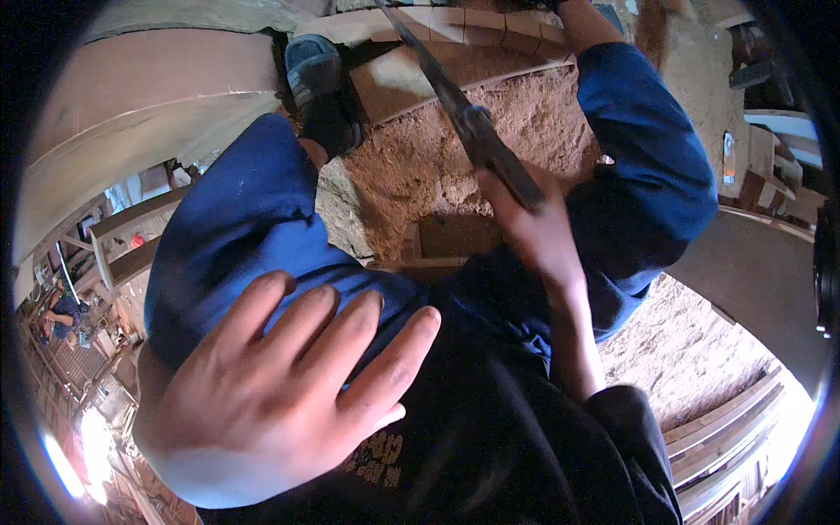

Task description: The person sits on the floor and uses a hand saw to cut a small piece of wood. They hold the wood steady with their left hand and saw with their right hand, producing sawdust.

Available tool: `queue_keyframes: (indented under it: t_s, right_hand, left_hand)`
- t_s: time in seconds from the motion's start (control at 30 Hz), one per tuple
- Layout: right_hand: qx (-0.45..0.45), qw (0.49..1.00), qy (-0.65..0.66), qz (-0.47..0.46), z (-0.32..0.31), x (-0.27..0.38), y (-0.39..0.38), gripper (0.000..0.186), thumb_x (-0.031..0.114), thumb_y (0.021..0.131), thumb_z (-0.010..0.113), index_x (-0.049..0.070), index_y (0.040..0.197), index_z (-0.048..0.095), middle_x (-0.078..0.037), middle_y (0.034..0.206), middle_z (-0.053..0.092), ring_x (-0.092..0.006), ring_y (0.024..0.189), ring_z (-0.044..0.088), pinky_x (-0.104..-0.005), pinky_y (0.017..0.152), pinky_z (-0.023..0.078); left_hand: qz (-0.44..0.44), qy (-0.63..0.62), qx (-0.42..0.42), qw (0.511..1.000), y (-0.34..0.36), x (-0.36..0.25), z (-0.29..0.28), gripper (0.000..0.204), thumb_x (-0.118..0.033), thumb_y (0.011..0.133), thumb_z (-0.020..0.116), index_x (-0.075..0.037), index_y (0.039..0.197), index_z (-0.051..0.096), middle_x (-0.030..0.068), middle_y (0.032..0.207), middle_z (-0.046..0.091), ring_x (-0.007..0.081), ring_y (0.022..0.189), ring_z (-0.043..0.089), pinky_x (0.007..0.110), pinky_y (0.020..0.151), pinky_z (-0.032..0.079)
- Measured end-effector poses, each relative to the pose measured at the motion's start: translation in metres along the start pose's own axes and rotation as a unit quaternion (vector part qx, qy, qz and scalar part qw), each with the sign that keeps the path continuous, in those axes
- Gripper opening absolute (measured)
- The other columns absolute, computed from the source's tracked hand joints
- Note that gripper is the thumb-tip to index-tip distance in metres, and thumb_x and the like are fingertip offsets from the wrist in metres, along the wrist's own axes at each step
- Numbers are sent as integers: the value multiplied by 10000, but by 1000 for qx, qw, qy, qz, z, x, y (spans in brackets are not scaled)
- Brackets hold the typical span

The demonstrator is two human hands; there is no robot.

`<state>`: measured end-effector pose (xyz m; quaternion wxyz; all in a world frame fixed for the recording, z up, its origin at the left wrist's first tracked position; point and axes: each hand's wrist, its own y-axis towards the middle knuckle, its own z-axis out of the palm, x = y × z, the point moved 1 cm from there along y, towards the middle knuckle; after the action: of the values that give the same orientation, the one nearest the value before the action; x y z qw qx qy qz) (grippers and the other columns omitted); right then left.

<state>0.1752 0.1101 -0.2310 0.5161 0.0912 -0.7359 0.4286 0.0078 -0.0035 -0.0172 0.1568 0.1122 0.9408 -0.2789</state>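
My right hand (529, 214) is wrapped round the near end of a long, narrow dark tool (479, 136). The tool slants up and to the left between my knees, thinning like a blade toward the top edge. A small knob or bolt sticks out partway along it; its exact kind does not show. My left hand (280, 376) is raised close to the camera over my left thigh (254, 219), fingers spread and nothing in them. Part of its thumb is hidden behind the fingers.
Between my blue-trousered legs lies rough brown ground (429, 166), with a flat board (429, 79) and a row of blocks (490, 28) beyond it. A large panel (157, 74) stands at the left. Stacked planks (726, 437) lie lower right. Another person (63, 315) sits far left.
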Motion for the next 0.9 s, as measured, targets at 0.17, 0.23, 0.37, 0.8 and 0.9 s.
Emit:
queue_keyframes:
  t_s: [0.17, 0.23, 0.37, 0.8, 0.9]
  right_hand:
    - [34, 999, -4, -2, -15, 19, -20, 206, 187, 923, 667, -9, 984, 652, -30, 775, 621, -98, 753, 531, -308, 681, 464]
    - [35, 999, -9, 23, -26, 26, -54, 200, 185, 921, 668, -4, 980, 650, -20, 760, 607, -96, 746, 526, -303, 678, 461]
    - [26, 999, -32, 14, -19, 16, -20, 190, 178, 926, 657, 1, 996, 662, -20, 764, 621, -97, 732, 529, -292, 685, 464]
    - [34, 999, -13, 17, -6, 26, 4, 259, 224, 926, 677, -28, 988, 662, -29, 756, 606, -94, 712, 506, -310, 654, 453]
    - [53, 997, 9, 50, -17, 25, 11, 287, 251, 917, 698, -24, 990, 663, -1, 749, 573, -88, 720, 488, -310, 661, 447]
  left_hand:
    - [-60, 0, -15, 998, -6, 8, 2, 769, -461, 669, 778, -100, 1319, 586, 125, 1094, 625, 287, 945, 617, 463, 846, 478]
    - [-58, 25, -8, 998, -8, 5, -3, 760, -476, 678, 767, -111, 1319, 587, 128, 1096, 628, 287, 941, 623, 469, 859, 480]
    - [22, 62, -6, 998, -11, -3, 4, 723, -507, 697, 738, -142, 1308, 609, 132, 1115, 638, 279, 909, 637, 481, 850, 494]
    - [-4, 33, -7, 999, -7, -7, 1, 769, -441, 658, 791, -128, 1333, 597, 124, 1096, 628, 274, 931, 619, 463, 846, 480]
    - [-22, 22, -2, 1000, -2, 0, 0, 792, -444, 662, 796, -134, 1356, 575, 126, 1110, 623, 278, 942, 618, 466, 859, 477]
